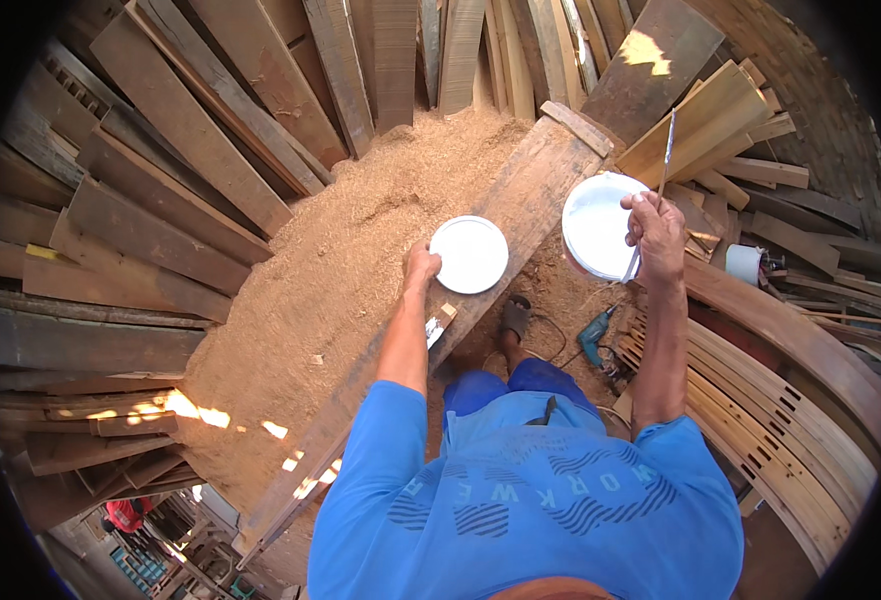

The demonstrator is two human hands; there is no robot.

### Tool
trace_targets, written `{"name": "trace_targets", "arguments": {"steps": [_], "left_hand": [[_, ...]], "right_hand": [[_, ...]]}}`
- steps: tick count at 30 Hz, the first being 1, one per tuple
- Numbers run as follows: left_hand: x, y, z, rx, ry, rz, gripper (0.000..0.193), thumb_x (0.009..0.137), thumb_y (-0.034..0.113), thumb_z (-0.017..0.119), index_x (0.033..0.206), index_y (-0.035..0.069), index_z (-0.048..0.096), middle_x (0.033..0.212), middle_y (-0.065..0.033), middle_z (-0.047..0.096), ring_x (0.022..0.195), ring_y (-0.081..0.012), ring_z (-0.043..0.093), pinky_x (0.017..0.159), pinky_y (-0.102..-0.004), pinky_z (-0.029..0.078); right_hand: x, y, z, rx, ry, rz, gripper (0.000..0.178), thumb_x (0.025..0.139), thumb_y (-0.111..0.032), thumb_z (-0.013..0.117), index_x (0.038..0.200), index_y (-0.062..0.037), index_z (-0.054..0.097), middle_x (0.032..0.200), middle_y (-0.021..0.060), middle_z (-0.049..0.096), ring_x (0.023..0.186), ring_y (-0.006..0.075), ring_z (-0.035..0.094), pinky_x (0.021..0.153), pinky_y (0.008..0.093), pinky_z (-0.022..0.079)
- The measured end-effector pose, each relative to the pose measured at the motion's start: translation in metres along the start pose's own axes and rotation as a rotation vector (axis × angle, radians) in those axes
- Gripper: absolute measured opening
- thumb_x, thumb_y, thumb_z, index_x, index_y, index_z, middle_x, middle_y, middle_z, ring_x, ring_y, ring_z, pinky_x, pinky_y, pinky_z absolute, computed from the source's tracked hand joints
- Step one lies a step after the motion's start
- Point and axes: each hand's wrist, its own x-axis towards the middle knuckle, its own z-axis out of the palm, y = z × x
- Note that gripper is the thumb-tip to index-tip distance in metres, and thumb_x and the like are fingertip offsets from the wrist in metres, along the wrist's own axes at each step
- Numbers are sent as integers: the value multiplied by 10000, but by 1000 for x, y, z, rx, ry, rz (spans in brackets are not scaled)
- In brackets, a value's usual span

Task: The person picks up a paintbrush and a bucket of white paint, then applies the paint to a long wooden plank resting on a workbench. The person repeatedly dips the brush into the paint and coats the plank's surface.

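My left hand (420,265) grips the near-left rim of a round white lid or shallow tub (470,255), above a long wooden plank (535,190). Its fingers are partly hidden under the rim. To the right, my right hand (657,235) is closed around a thin stick (669,150) that points upward. The stick's whitish lower end comes out below the fist, over the near-right side of a white bucket (592,225) with white inside. A small wooden-handled tool with a white-smeared end (440,325) lies on the plank beside my left forearm.
Sawdust (350,250) covers the floor left of the plank. Boards (180,130) lean all around the far and left sides. A teal power drill (594,338) with a cord lies near my feet. Slotted wooden strips (770,430) are stacked at right. A person in red (127,513) is at lower left.
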Motion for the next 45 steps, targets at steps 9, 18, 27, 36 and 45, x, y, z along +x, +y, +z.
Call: {"name": "trace_targets", "arguments": {"steps": [9,18,27,36,45], "left_hand": [[-8,75,56,-84,119,17,412,789,144,606,1171,-5,566,1142,-291,628,1098,-430,615,946,-470,490],[-77,-39,-74,-411,90,357,791,794,261,745,1460,53,372,1424,-286,460,1328,-384,462,1117,-462,370],[-264,-274,-106,409,-348,-330,1001,709,317,836,1528,188,275,1452,-211,464,1367,-388,406,1134,-445,342],[-263,-244,-92,466,-246,-433,510,797,103,626,1305,117,589,1269,-238,598,1203,-403,551,1029,-453,444],[-232,-212,-89,533,-207,-358,376,794,123,620,1163,72,662,1258,-234,609,1209,-414,554,1007,-472,469]], "right_hand": [[63,-17,-5,-29,-15,-72,195,963,-176,578,878,-7,623,601,-64,460,506,30,402,457,203,353],[128,23,26,108,-47,42,145,939,-162,623,921,-19,621,648,-37,537,480,34,438,428,194,380],[174,50,-33,-87,58,98,150,939,-177,621,972,-30,620,663,-45,538,492,38,465,453,221,430],[159,22,23,61,-121,59,229,979,-204,561,990,19,611,623,-70,434,531,41,409,519,234,401],[82,-48,24,179,-91,-35,259,1020,-170,498,1063,65,600,655,-65,455,536,28,390,518,203,355]]}}
